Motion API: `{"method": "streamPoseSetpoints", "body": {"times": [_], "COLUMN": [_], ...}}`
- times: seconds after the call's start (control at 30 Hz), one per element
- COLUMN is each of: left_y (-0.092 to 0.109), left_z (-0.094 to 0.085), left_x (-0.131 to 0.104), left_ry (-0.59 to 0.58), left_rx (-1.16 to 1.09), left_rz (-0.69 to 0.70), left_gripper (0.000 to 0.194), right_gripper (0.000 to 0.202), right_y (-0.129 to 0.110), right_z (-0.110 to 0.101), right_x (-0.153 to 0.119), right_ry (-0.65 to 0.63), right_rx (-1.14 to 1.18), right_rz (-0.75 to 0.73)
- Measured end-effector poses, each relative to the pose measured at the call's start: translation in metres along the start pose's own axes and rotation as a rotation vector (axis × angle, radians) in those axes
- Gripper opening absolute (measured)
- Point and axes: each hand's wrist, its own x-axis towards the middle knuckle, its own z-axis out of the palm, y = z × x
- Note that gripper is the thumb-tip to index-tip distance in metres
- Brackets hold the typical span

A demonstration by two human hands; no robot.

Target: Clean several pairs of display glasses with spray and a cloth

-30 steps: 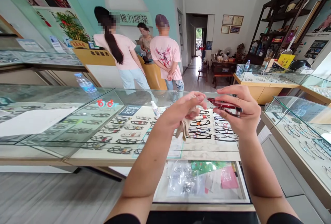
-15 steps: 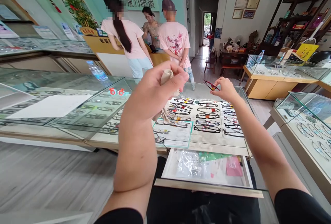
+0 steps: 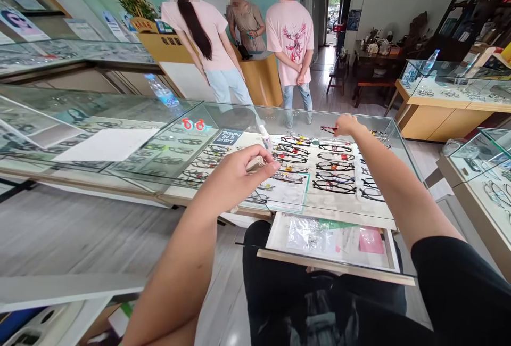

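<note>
My right hand [image 3: 346, 124] reaches to the far edge of the display tray [image 3: 339, 205] inside the glass counter [image 3: 403, 146], fingers pinched shut on a red-framed pair of glasses [image 3: 328, 130] just above the back row of frames. My left hand [image 3: 235, 175] hovers over the near left corner, fingers curled closed around a beige cleaning cloth [image 3: 255, 163]. I judge it best to lower the glasses level into the row, clear of neighbouring frames

— What sort of place is this?
— An optician's shop: glass display cases [image 3: 120, 122] hold rows of spectacle frames [image 3: 331, 175], and three people [image 3: 247, 26] stand at a reception counter [image 3: 259, 77] behind.
</note>
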Motion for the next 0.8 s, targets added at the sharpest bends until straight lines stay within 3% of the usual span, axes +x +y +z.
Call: {"method": "streamPoseSetpoints", "body": {"times": [0.13, 0.4, 0.63, 0.8], "left_y": [-0.015, -0.032, -0.039, -0.037], "left_z": [0.009, 0.032, 0.053, 0.066], "left_x": [0.003, 0.022, 0.049, 0.063], "left_ry": [-0.051, -0.235, -0.325, -0.358], "left_rx": [0.041, 0.392, 0.61, 0.656], "left_rz": [0.0, -0.047, 0.026, 0.051], "left_gripper": [0.043, 0.032, 0.03, 0.024], "right_gripper": [0.045, 0.071, 0.044, 0.037], "right_y": [-0.004, -0.001, -0.002, -0.005], "right_z": [0.004, 0.009, 0.004, -0.008], "right_x": [0.009, 0.01, -0.002, -0.015], "right_ry": [-0.059, -0.118, -0.084, 0.038], "right_rx": [-0.018, 0.011, 0.028, 0.063], "right_rz": [0.026, 0.112, 0.086, 0.008]}}
